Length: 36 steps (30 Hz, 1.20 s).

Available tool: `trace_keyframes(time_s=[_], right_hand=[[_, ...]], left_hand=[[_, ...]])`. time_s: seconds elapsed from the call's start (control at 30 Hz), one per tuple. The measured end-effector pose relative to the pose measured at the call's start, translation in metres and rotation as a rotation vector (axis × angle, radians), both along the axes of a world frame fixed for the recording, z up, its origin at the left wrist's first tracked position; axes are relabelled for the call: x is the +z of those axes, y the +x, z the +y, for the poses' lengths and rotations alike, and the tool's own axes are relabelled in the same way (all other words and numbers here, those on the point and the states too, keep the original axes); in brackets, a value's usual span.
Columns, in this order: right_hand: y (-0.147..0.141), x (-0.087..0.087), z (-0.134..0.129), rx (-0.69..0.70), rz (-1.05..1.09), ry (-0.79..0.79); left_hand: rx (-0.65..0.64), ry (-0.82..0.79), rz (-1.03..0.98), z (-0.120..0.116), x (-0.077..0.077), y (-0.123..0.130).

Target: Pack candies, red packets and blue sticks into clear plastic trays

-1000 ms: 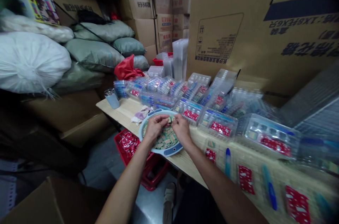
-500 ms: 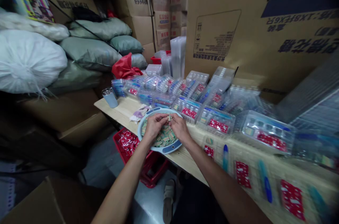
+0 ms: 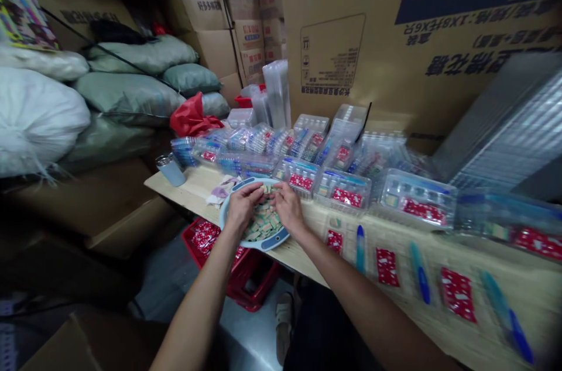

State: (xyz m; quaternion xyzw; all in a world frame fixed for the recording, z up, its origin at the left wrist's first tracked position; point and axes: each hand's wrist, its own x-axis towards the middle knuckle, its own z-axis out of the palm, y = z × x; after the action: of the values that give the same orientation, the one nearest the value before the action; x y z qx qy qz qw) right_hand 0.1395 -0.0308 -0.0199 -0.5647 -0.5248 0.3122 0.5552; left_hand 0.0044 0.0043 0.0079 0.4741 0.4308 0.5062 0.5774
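Observation:
A blue-rimmed basin (image 3: 275,240) full of small flat green-and-beige pieces (image 3: 262,224) sits at the table's near edge. Over its far side, my left hand (image 3: 243,205) has thumb and fingers pinched together. My right hand (image 3: 287,207) faces it a short gap away, its fingers curled inward and also closed. Whatever lies between the fingertips is too small and blurred to make out against the pieces below. To the right lie red patterned packets (image 3: 387,267) and blue pens (image 3: 420,273) in clear trays.
Several clear plastic boxes (image 3: 342,188) with red packets and pens line the table's back. A blue-grey cup (image 3: 171,171) and a cloth (image 3: 222,189) are at left. A red crate (image 3: 191,239) stands below; a large carton (image 3: 338,37) rises behind.
My hands have moved a little apart above the basin; a small piece showed between their fingertips before. The view has turned slightly right, so everything sits further left.

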Motion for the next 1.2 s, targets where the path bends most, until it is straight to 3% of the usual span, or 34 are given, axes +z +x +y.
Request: trace_keyframes(time_s=[0.17,0.3,0.5,0.63,0.77,0.97,1.1,1.2], right_hand=[[0.000,0.001,-0.007,0.104,-0.034,0.097],[-0.002,0.000,-0.006,0.156,-0.212,0.213],[-0.004,0.000,-0.003,0.119,-0.389,0.176],[-0.002,-0.002,-0.003,0.117,-0.329,0.209],[0.000,-0.005,-0.004,0.051,-0.241,0.139],[-0.005,0.011,-0.007,0.098,-0.375,0.127],[0.010,0.021,-0.037,0.055,-0.408,0.163],[0.039,0.018,-0.089,0.055,-0.518,0.219]], left_hand=[[0.005,-0.167,-0.214,0.004,0.007,-0.006],[-0.049,-0.221,-0.289,0.002,0.012,-0.008],[-0.068,-0.225,-0.280,0.001,0.013,-0.007],[-0.078,-0.244,-0.247,0.001,0.009,-0.008],[-0.053,-0.217,-0.279,0.001,0.009,-0.008],[-0.029,-0.210,-0.206,-0.001,0.014,-0.002],[0.084,-0.099,-0.078,0.002,0.011,0.000],[0.153,0.047,0.032,0.011,0.009,0.001]])
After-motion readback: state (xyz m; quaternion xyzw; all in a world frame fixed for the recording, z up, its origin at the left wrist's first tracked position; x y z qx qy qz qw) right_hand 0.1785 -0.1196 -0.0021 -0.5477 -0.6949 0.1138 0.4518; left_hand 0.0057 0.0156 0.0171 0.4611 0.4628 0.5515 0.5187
